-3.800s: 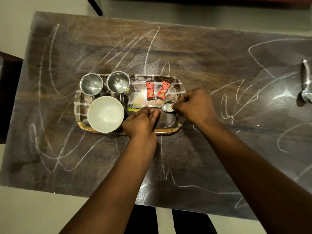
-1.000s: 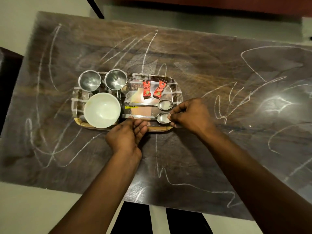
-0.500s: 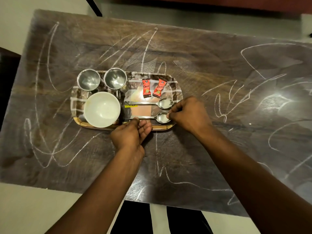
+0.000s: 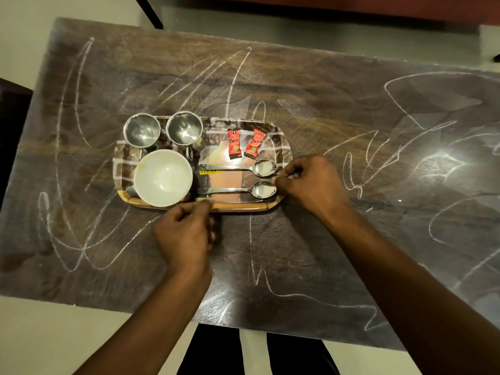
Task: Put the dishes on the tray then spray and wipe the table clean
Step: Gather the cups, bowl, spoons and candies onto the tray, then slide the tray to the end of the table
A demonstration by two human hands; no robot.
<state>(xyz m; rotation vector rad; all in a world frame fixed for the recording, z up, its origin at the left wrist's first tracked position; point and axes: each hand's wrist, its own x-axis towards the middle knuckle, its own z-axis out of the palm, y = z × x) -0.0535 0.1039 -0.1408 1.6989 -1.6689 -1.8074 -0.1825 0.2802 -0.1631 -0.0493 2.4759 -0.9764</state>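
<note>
Second spoon down, tray loaded

On the tray: cups, bowl, both spoons near its right edge. Left hand, loosely curled and empty, has backed off the near rim; right hand pinches the spoon tip. Spraying follows.

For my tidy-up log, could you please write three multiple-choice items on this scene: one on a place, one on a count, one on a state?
1. Where is the white bowl?
A. on the tray's left part
B. on the bare table
C. inside a cup

2. How many spoons lie on the tray?
A. one
B. two
C. four

3. What state is the table in?
A. wiped clean
C. covered by cloth
B. marked with white scribbles

Key: 1 A, it sits below the steel cups; 2 B, the spoons lie parallel; 3 B, scribbles cross the top.
</note>
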